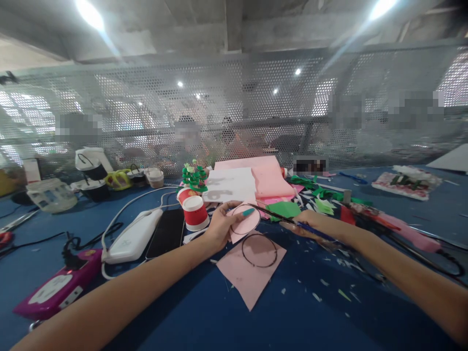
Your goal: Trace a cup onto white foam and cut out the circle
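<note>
My left hand (224,223) pinches a pink paper piece (244,223) with a dark circle drawn on it, held just above the blue table (256,317). My right hand (305,225) grips scissors (278,216) with a blue handle; their dark blades point left and reach the edge of that pink piece. Directly below lies a pink sheet (250,270) bearing a dark ring outline (259,249). Both forearms stretch in from the bottom of the view.
Red paper cups (195,212) and a green paper tree (194,177) stand left of my hands. A white power bank (133,238), a black phone (166,233), a purple device (58,287), pink and white sheets (248,183) and green scraps (321,195) surround them. A perforated screen (234,107) backs the table.
</note>
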The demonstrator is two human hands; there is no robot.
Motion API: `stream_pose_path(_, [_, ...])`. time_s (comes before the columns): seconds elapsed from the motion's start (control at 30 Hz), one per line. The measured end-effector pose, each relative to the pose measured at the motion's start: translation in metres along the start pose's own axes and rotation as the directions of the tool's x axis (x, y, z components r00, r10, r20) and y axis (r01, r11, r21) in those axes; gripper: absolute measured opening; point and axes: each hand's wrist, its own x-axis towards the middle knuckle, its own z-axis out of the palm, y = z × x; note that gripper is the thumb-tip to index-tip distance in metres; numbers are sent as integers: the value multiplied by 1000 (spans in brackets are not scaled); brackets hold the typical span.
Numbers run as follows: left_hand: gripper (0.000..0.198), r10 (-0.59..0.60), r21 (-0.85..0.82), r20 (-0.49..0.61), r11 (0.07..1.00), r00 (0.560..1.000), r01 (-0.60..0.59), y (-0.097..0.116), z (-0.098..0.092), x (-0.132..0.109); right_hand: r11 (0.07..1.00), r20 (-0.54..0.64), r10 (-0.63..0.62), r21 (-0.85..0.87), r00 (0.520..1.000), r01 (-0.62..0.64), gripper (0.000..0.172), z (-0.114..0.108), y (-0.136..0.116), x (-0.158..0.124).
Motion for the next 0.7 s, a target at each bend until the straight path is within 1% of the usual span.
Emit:
stream_pose_path(0.07, [41,7,-45,-34,999,999,-9,-1,-2,4,1000,-9,6,-12,1000,-7,53,0,-1,2])
stream_pose_path(0.13, [33,9,-100,-63,995,998,-15,-1,-5,6,999,-48,24,-21,999,-25,54,1,-3,5])
stream_pose_path(0.2, [24,-19,-130,-53,991,998,12,-1,-6,6,998,-101,55,-31,993,-59,53,4,-8,6])
stream_pose_path(0.23, [22,-47,-131,-9,990,999,45,-1,-6,5,996,-126,71,-37,990,-76,53,5,-10,7])
stream_pose_path(0.3, [24,-116,-96,130,987,985,129,-1,-5,1,993,-163,96,-47,982,-105,51,9,-16,7])
stream_pose_path(0.33, [25,-143,-65,177,986,974,157,-1,-4,-1,992,-173,105,-52,979,-116,49,10,-19,6])
stream_pose_path(0.37, [25,-157,-40,195,985,968,167,-1,-3,-2,991,-177,114,-55,978,-125,47,12,-21,6])
stream_pose_path(0.4, [23,-154,-25,180,987,972,161,-1,-2,-3,989,-178,121,-57,977,-133,45,13,-23,5])
stream_pose_path(0.47, [15,-121,-25,98,992,988,124,-1,-1,-2,988,-174,134,-58,976,-146,42,14,-27,5])
stream_pose_path(0.53, [12,-87,-41,49,995,995,90,-1,-2,1,986,-169,145,-53,975,-156,41,14,-29,5])
stream_pose_path(0.7, [14,-34,-55,-12,998,999,33,-3,-6,6,983,-162,164,-56,973,-175,39,13,-33,4])
